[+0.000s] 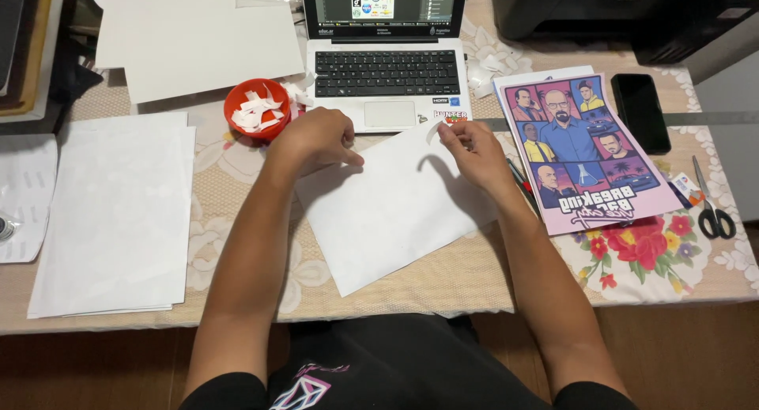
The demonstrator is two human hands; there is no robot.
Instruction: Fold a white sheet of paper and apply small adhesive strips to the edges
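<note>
Your white sheet [395, 208] lies at a slant in the middle of the frame, on the floral tablecloth [656, 260] just below the open laptop [387, 70]. Your left hand [312, 141] rests on the sheet's upper left edge, fingers curled and pressing down, thumb and forefinger close together at the paper. Your right hand [474, 153] is at the upper right corner, fingertips pinched on a small flap of the sheet that curls up off the rest. You look to be at the step of peeling a layer or backing away from that corner, only just started. To carry on, you would likely need the left hand to hold the sheet flat while the right draws the flap back slowly, so it does not tear or crease. The red bowl of paper scraps [257, 109] sits just left of your left hand; the colourful printed poster [581, 153] and scissors [711, 212] lie to the right.
</note>
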